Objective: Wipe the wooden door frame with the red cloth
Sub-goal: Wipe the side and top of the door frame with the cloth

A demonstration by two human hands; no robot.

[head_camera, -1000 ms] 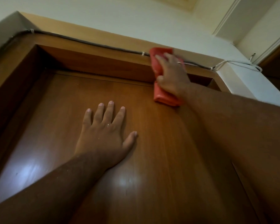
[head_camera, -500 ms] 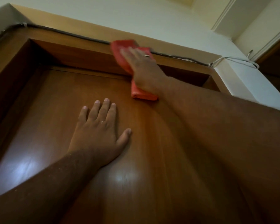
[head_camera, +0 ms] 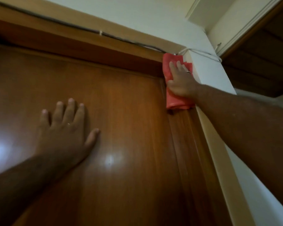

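The wooden door frame (head_camera: 104, 46) runs across the top of the brown door (head_camera: 129, 119) and down its right side. My right hand (head_camera: 180, 82) presses the folded red cloth (head_camera: 176, 101) flat against the frame's upper right corner, fingers spread over it. The cloth's lower end hangs below my palm. My left hand (head_camera: 67, 128) lies flat on the door panel with fingers apart, holding nothing.
A dark cable (head_camera: 72, 26) runs along the frame's top edge, joined by white wires (head_camera: 203, 53) at the right corner. A white wall (head_camera: 211, 75) borders the frame on the right. A dark wooden recess (head_camera: 260, 62) sits at the upper right.
My right hand slid the red cloth left along the top of the frame, then right to the upper right corner. My left hand stayed flat on the door. The view shifted right.
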